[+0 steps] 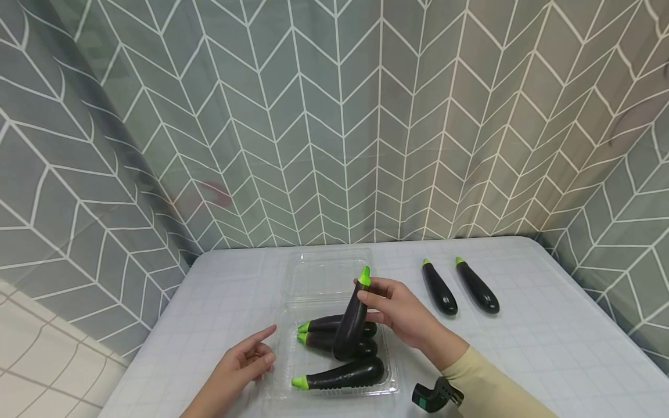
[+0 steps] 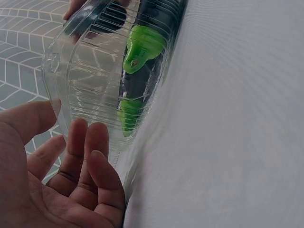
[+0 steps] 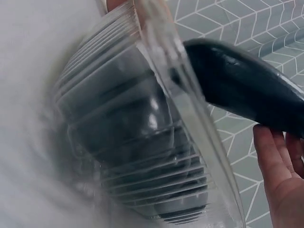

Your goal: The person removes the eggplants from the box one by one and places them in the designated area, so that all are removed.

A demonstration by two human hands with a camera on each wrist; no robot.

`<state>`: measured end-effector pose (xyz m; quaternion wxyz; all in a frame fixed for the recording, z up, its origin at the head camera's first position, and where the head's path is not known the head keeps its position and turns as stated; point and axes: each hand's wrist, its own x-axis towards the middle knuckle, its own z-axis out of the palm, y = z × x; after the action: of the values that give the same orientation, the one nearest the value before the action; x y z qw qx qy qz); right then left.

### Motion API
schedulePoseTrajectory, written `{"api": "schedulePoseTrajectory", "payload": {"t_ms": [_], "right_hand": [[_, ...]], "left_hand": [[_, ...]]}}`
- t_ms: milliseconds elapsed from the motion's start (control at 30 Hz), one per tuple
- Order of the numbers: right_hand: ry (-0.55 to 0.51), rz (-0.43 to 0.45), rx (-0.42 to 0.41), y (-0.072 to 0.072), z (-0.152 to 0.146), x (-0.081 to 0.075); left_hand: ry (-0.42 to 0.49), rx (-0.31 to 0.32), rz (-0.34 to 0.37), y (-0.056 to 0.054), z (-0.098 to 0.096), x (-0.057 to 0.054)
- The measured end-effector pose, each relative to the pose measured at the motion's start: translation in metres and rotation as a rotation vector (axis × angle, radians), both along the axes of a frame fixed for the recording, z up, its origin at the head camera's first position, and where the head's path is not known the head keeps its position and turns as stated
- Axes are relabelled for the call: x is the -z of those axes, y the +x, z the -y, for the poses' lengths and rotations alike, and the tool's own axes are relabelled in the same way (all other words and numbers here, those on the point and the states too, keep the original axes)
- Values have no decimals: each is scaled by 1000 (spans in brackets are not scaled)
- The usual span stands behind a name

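From where I stand, the person's right hand (image 1: 394,305) pinches a dark eggplant (image 1: 349,331) near its bright green stem (image 1: 364,276), so that the grip is closed on the narrow neck, thumb on the near side. The held eggplant slants over the clear tray (image 1: 286,357), stem end up and to the far right, fat end down and to the near left; whether that lower end touches what lies beneath, I cannot tell. In the tray are 3 more eggplants: a far eggplant (image 1: 326,323) and a middle eggplant (image 1: 321,341) side by side, both partly covered by the held eggplant, and a near eggplant (image 1: 347,374) along the near edge, all 3 with their green ends to the left. The tray's clear lid (image 1: 329,276) lies folded back on the far side. Just beside the tray's left edge is the left hand (image 1: 248,357), its grip loose, index finger reaching out and the others softly bent; I cannot tell whether a fingertip meets the plastic. To the right of the tray, well apart from it, 2 loose eggplants (image 1: 440,288) lie on the white table (image 1: 522,348), stems pointing far and a little left. A black device (image 1: 438,395) sits at the right wrist, by a pale yellow sleeve (image 1: 491,377). Beyond the table hangs a grey-green curtain (image 1: 340,116) patterned with white chevron lines.
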<state>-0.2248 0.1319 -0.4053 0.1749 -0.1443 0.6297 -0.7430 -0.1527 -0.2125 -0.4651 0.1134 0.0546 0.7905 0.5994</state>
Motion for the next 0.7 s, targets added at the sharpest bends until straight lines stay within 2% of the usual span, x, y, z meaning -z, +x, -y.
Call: {"api": "schedulePoseTrajectory", "payload": {"t_ms": [233, 467, 700], "right_hand": [[93, -64, 91, 2, -3, 1], [160, -121, 128, 3, -8, -2], [218, -143, 188, 2, -23, -7]], "left_hand": [[1, 2, -1, 0, 0, 0], [-1, 1, 2, 0, 0, 0], [4, -2, -4, 0, 0, 0]]}}
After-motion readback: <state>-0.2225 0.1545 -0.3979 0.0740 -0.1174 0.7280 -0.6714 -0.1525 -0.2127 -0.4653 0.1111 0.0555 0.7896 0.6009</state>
